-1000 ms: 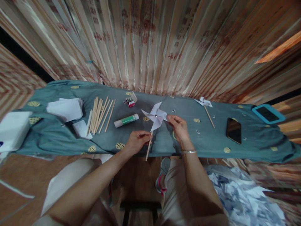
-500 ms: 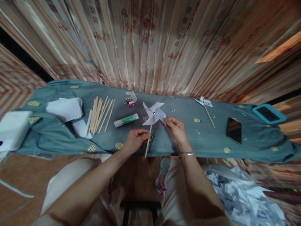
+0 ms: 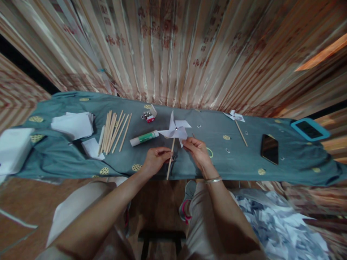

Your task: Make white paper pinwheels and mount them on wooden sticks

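A white paper pinwheel [image 3: 176, 129] with a shiny pin at its centre stands on a thin wooden stick [image 3: 170, 162] over the middle of the cloth-covered table. My left hand [image 3: 157, 160] is closed, pinching the stick below the paper. The fingers of my right hand [image 3: 197, 151] are closed at the lower right blade, whose tip they touch. Left of the pinwheel lie a green and white glue stick [image 3: 144, 138] and a small red and white box of pins [image 3: 149, 115]. Further left are several loose wooden sticks [image 3: 111, 130].
Paper stacks [image 3: 72, 125] lie on the teal cloth [image 3: 217, 162] at the left, near a white box [image 3: 15, 150]. Another pinwheel [image 3: 235, 116], a phone [image 3: 269, 149] and a blue-framed device [image 3: 310, 129] are on the right. Paper scraps [image 3: 282, 227] fill a bag below.
The pinwheel's blades have turned on the pin. My right hand has moved slightly left and down with its fingers at a blade tip. My left hand keeps its hold on the stick.
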Action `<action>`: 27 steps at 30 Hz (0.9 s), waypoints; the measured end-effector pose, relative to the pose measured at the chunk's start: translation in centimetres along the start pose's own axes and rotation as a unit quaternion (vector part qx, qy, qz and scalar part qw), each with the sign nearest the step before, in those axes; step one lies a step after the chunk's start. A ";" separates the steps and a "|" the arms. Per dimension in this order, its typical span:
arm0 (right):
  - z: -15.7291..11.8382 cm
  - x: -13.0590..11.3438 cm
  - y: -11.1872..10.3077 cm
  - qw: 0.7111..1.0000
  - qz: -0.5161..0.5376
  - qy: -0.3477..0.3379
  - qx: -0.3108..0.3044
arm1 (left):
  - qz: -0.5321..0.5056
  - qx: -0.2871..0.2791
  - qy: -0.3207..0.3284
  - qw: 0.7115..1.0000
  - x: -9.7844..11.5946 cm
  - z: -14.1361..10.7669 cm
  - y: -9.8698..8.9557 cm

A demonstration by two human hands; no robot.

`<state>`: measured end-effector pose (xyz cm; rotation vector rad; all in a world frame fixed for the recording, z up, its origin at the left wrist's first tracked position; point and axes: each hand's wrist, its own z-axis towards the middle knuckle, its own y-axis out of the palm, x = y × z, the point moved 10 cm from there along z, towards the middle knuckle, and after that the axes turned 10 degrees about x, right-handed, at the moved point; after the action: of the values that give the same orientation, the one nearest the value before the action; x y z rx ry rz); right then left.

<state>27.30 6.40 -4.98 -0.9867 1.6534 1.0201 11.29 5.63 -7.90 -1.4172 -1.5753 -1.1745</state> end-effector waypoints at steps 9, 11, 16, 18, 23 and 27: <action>0.0 0.7 0.6 1.000 0.008 -0.002 -0.015 | 0.011 -0.001 0.005 1.000 0.1 0.1 0.2; 0.0 0.8 0.9 1.000 0.005 0.000 -0.022 | 0.008 0.000 0.002 1.000 0.1 0.0 0.3; -0.2 0.9 1.3 1.000 0.003 0.006 -0.030 | 0.012 -0.008 -0.001 1.000 0.0 0.0 0.5; -0.2 1.0 1.4 1.000 0.004 0.008 -0.028 | 0.010 -0.009 -0.001 1.000 0.0 0.0 0.5; -0.3 1.1 1.6 1.000 -0.007 0.011 -0.026 | 0.003 -0.012 -0.003 1.000 0.1 -0.1 0.7; -0.4 0.9 1.6 0.999 -0.045 -0.006 -0.028 | 0.002 -0.012 -0.005 1.000 0.1 -0.2 0.7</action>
<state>25.49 6.43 -5.48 -1.0797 1.5628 1.0152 11.93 5.52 -7.62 -1.4425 -1.5692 -1.1905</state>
